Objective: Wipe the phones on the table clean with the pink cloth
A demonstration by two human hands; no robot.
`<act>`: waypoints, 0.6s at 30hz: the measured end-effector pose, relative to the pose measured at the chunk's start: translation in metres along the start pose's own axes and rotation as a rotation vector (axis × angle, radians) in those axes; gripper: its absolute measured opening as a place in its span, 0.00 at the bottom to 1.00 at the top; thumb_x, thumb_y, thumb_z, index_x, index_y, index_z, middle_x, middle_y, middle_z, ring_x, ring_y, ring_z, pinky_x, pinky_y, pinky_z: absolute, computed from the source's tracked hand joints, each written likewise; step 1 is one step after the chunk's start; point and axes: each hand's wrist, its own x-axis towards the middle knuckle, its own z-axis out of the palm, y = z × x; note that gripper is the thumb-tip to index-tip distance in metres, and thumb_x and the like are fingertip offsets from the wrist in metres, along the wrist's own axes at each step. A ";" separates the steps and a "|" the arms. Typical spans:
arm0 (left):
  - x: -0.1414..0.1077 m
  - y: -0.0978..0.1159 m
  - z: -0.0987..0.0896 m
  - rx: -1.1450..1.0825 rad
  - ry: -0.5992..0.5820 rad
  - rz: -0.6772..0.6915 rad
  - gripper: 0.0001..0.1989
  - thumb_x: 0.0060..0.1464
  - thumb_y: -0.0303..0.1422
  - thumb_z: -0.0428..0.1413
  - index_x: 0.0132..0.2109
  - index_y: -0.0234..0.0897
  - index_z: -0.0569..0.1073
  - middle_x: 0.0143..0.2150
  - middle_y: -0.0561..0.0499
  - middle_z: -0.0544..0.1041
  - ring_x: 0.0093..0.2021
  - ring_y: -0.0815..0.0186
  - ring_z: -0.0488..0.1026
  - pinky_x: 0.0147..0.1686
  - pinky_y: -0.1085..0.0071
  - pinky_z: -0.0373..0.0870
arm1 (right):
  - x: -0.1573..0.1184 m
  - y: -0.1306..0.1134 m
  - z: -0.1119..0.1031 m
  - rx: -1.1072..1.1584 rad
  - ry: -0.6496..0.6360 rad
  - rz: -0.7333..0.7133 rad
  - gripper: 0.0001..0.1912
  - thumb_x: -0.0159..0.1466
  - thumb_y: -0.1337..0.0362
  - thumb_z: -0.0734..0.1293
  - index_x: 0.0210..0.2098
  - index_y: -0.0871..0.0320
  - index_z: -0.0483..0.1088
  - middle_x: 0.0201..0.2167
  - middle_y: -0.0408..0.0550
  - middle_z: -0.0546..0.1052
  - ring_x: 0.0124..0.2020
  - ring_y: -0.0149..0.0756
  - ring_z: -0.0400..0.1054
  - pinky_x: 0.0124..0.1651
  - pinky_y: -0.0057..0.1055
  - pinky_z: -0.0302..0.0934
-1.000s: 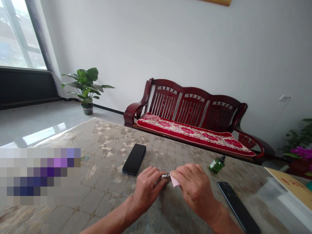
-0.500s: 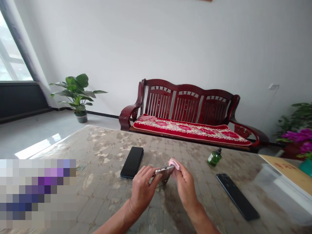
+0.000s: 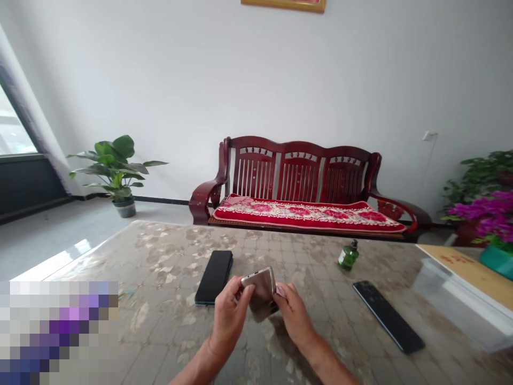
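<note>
A smartphone (image 3: pixel 262 294) with a shiny grey-gold back is held tilted above the patterned table. My left hand (image 3: pixel 232 315) grips its left edge, thumb lying on the back. My right hand (image 3: pixel 294 313) is closed on a pink cloth (image 3: pixel 281 290), pressed against the phone's right edge; most of the cloth is hidden by the fingers. Just left of my hands lies a black phone (image 3: pixel 214 277), screen up. Another dark phone (image 3: pixel 388 316) rests on the table to the right. Behind it stands a small green bottle (image 3: pixel 348 256) with a black top.
The table (image 3: pixel 160 321) has a patterned cover. At its right side is a clear plastic box (image 3: pixel 449 305) beneath a tan board (image 3: pixel 473 272), with purple flowers (image 3: pixel 484 214) beyond. A wooden bench (image 3: pixel 300 176) with a red cushion stands behind. A pixelated patch covers the lower left.
The held phone has turned from nearly edge-on to show its back. My right hand and the cloth have moved down along its right edge. The camera view has tilted up slightly.
</note>
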 end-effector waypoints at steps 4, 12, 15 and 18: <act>-0.003 -0.008 0.002 -0.018 -0.062 -0.011 0.08 0.57 0.37 0.54 0.35 0.37 0.71 0.24 0.58 0.70 0.23 0.70 0.67 0.25 0.77 0.65 | 0.021 -0.021 -0.038 -0.328 -0.109 -0.197 0.15 0.71 0.56 0.57 0.40 0.54 0.72 0.34 0.46 0.74 0.39 0.38 0.67 0.40 0.31 0.63; -0.024 -0.024 0.013 0.208 -0.258 0.080 0.04 0.55 0.34 0.54 0.34 0.40 0.69 0.24 0.57 0.72 0.23 0.68 0.70 0.25 0.76 0.64 | 0.041 -0.042 -0.069 -0.745 -0.321 -0.432 0.12 0.70 0.66 0.58 0.34 0.54 0.72 0.31 0.43 0.74 0.37 0.36 0.63 0.41 0.29 0.58; -0.025 -0.027 0.012 0.292 -0.303 0.140 0.06 0.58 0.37 0.53 0.34 0.41 0.70 0.25 0.55 0.73 0.25 0.66 0.73 0.26 0.74 0.64 | 0.039 -0.037 -0.063 -0.780 -0.336 -0.450 0.11 0.70 0.67 0.59 0.34 0.54 0.71 0.31 0.41 0.74 0.38 0.35 0.63 0.41 0.30 0.56; -0.023 -0.027 0.008 0.361 -0.349 0.174 0.11 0.62 0.38 0.50 0.32 0.41 0.70 0.24 0.54 0.73 0.25 0.65 0.73 0.27 0.73 0.63 | 0.039 -0.036 -0.060 -0.801 -0.340 -0.454 0.11 0.69 0.67 0.60 0.33 0.54 0.71 0.31 0.41 0.74 0.38 0.34 0.63 0.41 0.29 0.55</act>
